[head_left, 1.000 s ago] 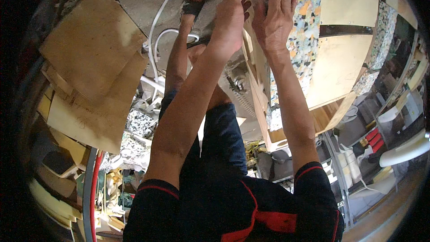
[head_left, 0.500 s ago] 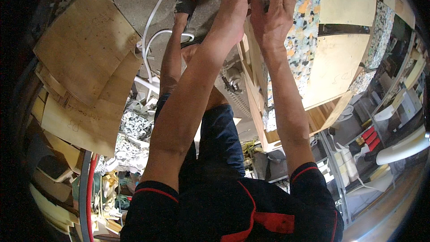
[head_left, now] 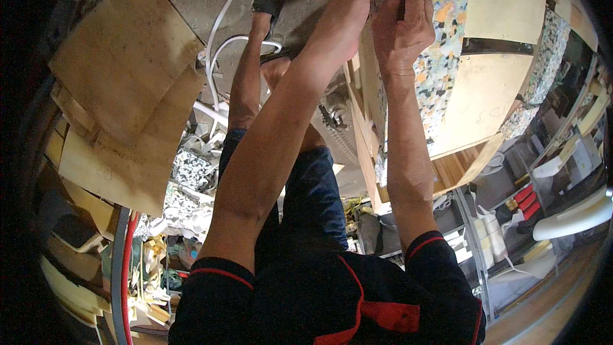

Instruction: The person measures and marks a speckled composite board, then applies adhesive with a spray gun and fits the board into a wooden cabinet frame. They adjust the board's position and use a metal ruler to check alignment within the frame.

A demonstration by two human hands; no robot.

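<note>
Wooden frame (head_left: 486,157), one, pale, upper right of view, topped with two flat plywood panels (head_left: 482,99) parted by a dark slot. Foam strip (head_left: 440,64), one, speckled in white, black, orange and blue, lying along the frame's near side, beside the panels. Right hand (head_left: 403,29), bare, back upward, fingers bent and touching the strip near its upper end; whether they grip it cannot be told. Left hand (head_left: 348,6), bare, turned on edge at the frame's upper corner, just beside the right; its fingers are largely hidden, so its hold cannot be told. Second speckled foam piece (head_left: 549,51), along the frame's far side. Brown boards (head_left: 121,51), several, overlapping, at left. White tubing (head_left: 209,70), curved, on the floor (head_left: 191,9). Black-and-white foam scraps (head_left: 191,171), heaped below the boards. Dark sandal (head_left: 268,3), one, on a foot.
</note>
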